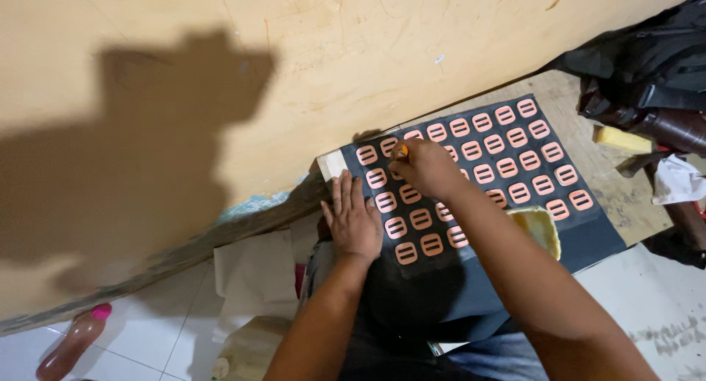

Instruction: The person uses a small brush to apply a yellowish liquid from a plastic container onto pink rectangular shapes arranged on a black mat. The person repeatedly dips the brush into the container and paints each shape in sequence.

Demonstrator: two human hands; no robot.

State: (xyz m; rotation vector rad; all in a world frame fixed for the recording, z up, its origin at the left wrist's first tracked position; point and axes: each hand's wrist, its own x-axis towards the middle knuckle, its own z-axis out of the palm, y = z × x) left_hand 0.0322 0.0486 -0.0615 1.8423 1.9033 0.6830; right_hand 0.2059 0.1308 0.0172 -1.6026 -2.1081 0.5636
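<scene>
Head view is showing a dark sheet [588,237] lying on a board by the wall, covered in rows of pink slotted pieces [507,168]. Left hand [354,221] is lying flat and spread, pinning its near edge; keeping that pressure even seems wise. Right hand [425,166] is pinching a small orange tool [403,151], wrist bent down.

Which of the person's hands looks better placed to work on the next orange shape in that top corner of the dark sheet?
Probably the right hand: it already sits over the top-left orange shapes, pinching a small orange tool. The left hand lies flat on the dark sheet, fingers spread, apparently steadying its edge.
</scene>
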